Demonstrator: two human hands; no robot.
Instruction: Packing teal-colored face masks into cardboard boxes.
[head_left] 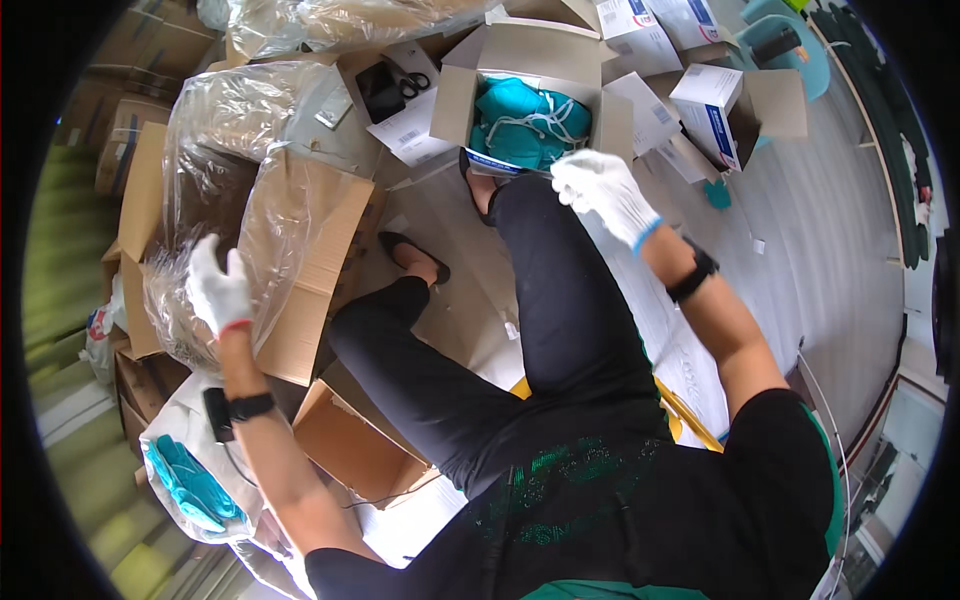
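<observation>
My left hand [217,288], in a white knit glove with a red cuff, hangs over a large cardboard box [325,240] lined with a see-through plastic bag [270,110]. Its thumb and fingers stand apart, with nothing visible between them. My right hand [604,196], gloved in white with a blue cuff, is at the near right corner of a smaller open carton [530,50]. Its fingers are curled together, and whatever they hold, if anything, is hidden. Inside that carton lie several teal face masks [520,118] with white straps.
Scissors [412,84] lie on a flap left of the mask carton. More white-and-blue cartons [706,115] stand to the right, near a teal scrap [717,194] on the floor. At lower left, a white bag [165,425] holds teal pieces; an open brown box [350,440] sits beside my leg.
</observation>
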